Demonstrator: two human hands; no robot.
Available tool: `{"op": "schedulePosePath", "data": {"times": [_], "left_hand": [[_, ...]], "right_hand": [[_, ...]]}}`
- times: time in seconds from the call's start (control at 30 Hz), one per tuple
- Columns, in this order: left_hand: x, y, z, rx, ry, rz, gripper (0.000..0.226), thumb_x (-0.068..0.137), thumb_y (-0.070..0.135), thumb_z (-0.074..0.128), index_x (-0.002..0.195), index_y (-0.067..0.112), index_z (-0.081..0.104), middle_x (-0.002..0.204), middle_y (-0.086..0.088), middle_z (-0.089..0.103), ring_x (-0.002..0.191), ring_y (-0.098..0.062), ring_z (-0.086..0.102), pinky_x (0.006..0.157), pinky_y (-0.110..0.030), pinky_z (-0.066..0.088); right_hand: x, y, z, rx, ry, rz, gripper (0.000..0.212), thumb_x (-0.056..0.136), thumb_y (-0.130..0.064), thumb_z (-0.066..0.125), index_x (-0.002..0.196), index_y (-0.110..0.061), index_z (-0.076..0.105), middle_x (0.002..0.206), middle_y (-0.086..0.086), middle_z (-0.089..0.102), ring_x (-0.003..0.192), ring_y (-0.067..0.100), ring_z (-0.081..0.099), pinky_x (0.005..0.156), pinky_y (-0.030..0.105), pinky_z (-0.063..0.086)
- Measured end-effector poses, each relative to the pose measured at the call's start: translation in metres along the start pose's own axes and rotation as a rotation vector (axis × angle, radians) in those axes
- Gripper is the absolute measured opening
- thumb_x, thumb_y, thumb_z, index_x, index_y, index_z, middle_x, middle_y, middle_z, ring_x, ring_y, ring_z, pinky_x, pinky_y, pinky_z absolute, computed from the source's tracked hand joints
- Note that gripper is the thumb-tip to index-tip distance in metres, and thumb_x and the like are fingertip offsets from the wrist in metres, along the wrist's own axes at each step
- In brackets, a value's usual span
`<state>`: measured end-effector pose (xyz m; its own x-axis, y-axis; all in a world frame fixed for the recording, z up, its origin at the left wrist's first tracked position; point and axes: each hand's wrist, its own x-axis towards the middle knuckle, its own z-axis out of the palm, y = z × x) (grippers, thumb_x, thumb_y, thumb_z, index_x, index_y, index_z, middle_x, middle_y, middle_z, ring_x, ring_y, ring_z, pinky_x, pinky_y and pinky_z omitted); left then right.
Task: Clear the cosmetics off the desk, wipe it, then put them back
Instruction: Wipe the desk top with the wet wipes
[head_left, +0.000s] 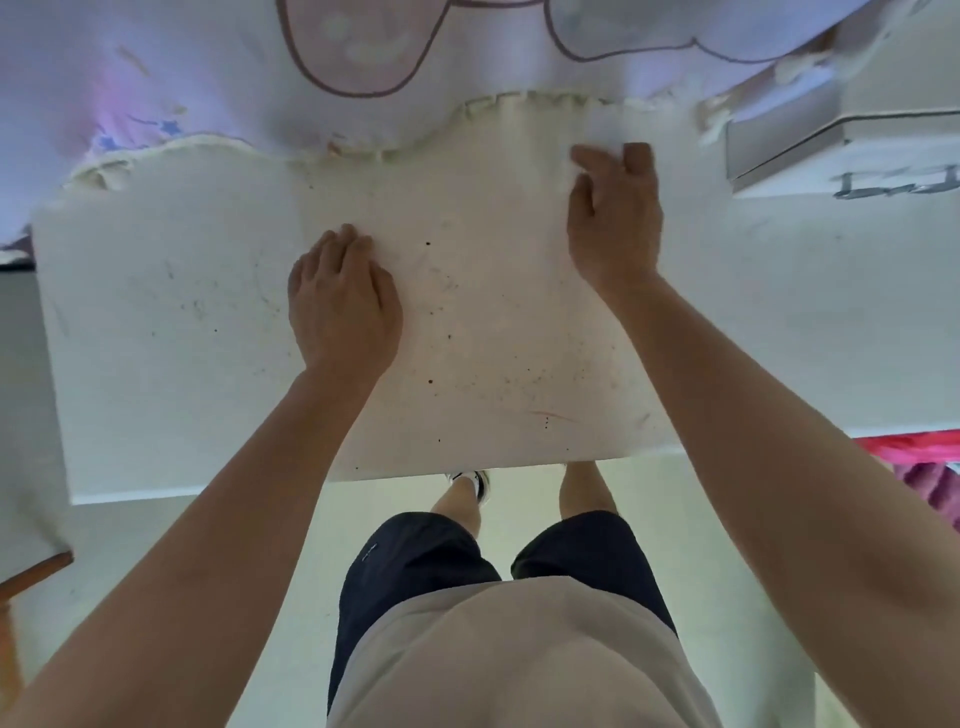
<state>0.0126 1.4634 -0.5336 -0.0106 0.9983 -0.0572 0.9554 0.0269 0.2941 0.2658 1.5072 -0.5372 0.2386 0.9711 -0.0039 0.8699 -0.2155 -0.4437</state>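
The white desk top (208, 322) is bare of cosmetics and carries dark specks and faint scuffs, mostly near its front middle. My left hand (340, 306) rests palm down on the middle of the desk, holding nothing. My right hand (615, 218) is farther back and to the right. Its fingers are bunched on a white tissue (605, 150) that blends with the surface and covers part of the fingers. No cosmetics are in view.
Pale bedding with a cartoon print (358, 57) and a frilled edge lies along the desk's far side. A white box (841, 156) sits at the back right. Pink fabric (924, 467) shows below the right edge, a wooden chair part (31, 577) at the lower left.
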Motion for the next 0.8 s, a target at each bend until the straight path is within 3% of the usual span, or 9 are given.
{"op": "schedulePosePath", "data": {"times": [0.07, 0.13, 0.23, 0.33, 0.43, 0.53, 0.63, 0.73, 0.8], "left_hand": [[0.001, -0.002, -0.003, 0.011, -0.021, 0.021, 0.045, 0.094, 0.021, 0.034, 0.126, 0.002, 0.059, 0.135, -0.015, 0.056, 0.127, -0.034, 0.049, 0.108, -0.045, 0.037], [0.000, -0.005, -0.003, 0.021, -0.054, 0.051, 0.044, 0.093, 0.017, 0.039, 0.130, 0.001, 0.056, 0.140, -0.015, 0.053, 0.131, -0.034, 0.045, 0.108, -0.045, 0.036], [-0.002, -0.013, -0.003, 0.040, -0.097, 0.098, 0.048, 0.089, 0.010, 0.045, 0.135, 0.002, 0.051, 0.147, -0.013, 0.046, 0.136, -0.033, 0.039, 0.110, -0.044, 0.035], [-0.001, -0.015, -0.002, 0.052, -0.081, 0.109, 0.049, 0.087, 0.009, 0.043, 0.135, 0.002, 0.052, 0.146, -0.013, 0.047, 0.134, -0.034, 0.041, 0.110, -0.045, 0.037], [-0.002, -0.012, 0.002, 0.038, -0.065, 0.101, 0.052, 0.085, 0.012, 0.035, 0.133, 0.001, 0.053, 0.143, -0.015, 0.050, 0.133, -0.036, 0.043, 0.110, -0.046, 0.037], [-0.003, -0.012, 0.004, 0.018, -0.048, 0.106, 0.052, 0.085, 0.011, 0.036, 0.132, -0.001, 0.054, 0.142, -0.016, 0.050, 0.132, -0.038, 0.043, 0.110, -0.046, 0.037], [-0.004, -0.012, 0.001, 0.029, -0.055, 0.117, 0.053, 0.085, 0.011, 0.034, 0.132, 0.000, 0.053, 0.143, -0.015, 0.049, 0.133, -0.037, 0.043, 0.108, -0.047, 0.038], [-0.005, -0.010, -0.002, 0.033, -0.092, 0.114, 0.051, 0.086, 0.007, 0.040, 0.136, 0.000, 0.050, 0.146, -0.014, 0.046, 0.135, -0.036, 0.039, 0.109, -0.047, 0.038], [-0.005, -0.010, -0.005, 0.037, -0.108, 0.119, 0.050, 0.087, 0.006, 0.041, 0.136, 0.002, 0.050, 0.147, -0.012, 0.045, 0.136, -0.035, 0.039, 0.107, -0.047, 0.040]], "right_hand": [[0.017, 0.012, -0.006, -0.066, 0.081, 0.249, 0.040, 0.097, -0.014, 0.041, 0.133, -0.021, 0.056, 0.135, 0.012, 0.044, 0.118, 0.031, 0.048, 0.093, 0.038, 0.046], [0.030, 0.005, -0.004, -0.180, 0.067, 0.287, 0.046, 0.093, -0.006, 0.039, 0.137, -0.017, 0.050, 0.139, 0.015, 0.041, 0.120, 0.036, 0.044, 0.094, 0.044, 0.045], [0.040, -0.031, 0.018, -0.273, -0.005, 0.096, 0.055, 0.084, 0.002, 0.040, 0.137, -0.012, 0.048, 0.141, 0.016, 0.041, 0.115, 0.039, 0.045, 0.090, 0.044, 0.044], [0.028, -0.068, 0.037, -0.272, -0.076, -0.149, 0.046, 0.086, -0.001, 0.043, 0.129, -0.010, 0.057, 0.136, 0.015, 0.049, 0.106, 0.040, 0.049, 0.084, 0.044, 0.047], [-0.011, -0.083, 0.039, -0.204, -0.251, -0.421, 0.052, 0.088, -0.002, 0.042, 0.135, -0.018, 0.054, 0.130, 0.015, 0.051, 0.102, 0.037, 0.048, 0.085, 0.044, 0.044], [-0.038, -0.064, 0.023, -0.081, -0.383, -0.538, 0.050, 0.089, 0.001, 0.044, 0.130, -0.022, 0.061, 0.122, 0.009, 0.058, 0.098, 0.033, 0.049, 0.087, 0.043, 0.045], [-0.038, -0.016, -0.004, -0.017, -0.269, -0.401, 0.046, 0.086, 0.002, 0.048, 0.122, -0.018, 0.068, 0.124, 0.012, 0.061, 0.100, 0.036, 0.053, 0.086, 0.041, 0.050], [-0.022, 0.030, -0.033, -0.102, -0.055, 0.043, 0.046, 0.090, -0.004, 0.042, 0.130, -0.018, 0.061, 0.136, 0.017, 0.046, 0.117, 0.037, 0.050, 0.095, 0.041, 0.048], [-0.013, 0.037, -0.036, -0.170, 0.014, 0.308, 0.045, 0.091, -0.001, 0.040, 0.131, -0.015, 0.056, 0.135, 0.017, 0.041, 0.118, 0.036, 0.048, 0.094, 0.043, 0.047]]}}
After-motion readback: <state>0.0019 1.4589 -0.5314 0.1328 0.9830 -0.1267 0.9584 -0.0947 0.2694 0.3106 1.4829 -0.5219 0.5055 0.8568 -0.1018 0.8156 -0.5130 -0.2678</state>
